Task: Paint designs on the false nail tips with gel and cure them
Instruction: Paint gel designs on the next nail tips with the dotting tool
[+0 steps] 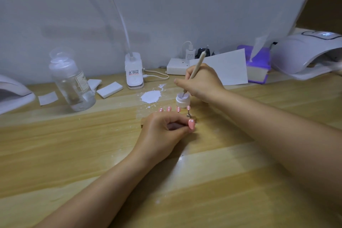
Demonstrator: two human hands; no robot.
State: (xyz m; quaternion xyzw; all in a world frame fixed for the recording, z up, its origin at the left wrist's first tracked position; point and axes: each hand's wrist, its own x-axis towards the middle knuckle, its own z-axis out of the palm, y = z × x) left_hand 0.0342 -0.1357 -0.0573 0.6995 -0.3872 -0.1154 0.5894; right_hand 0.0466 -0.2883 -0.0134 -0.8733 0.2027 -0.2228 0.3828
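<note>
Head view: the right hand (200,81) has its grip closed round a dotting pen (197,65), tip dipped in the white gel pot (182,100). The left hand (162,131) pinches a pink nail tip (191,123) on the wooden surface (74,153); four more tips (174,109) stand just behind.

On the wooden table (74,153) we see a clear plastic bottle (72,81) at left, white pads (109,89) beside it, a clip lamp base (134,71) with cable, a power strip (176,66), white paper (229,67), and a purple tissue box (258,66).
</note>
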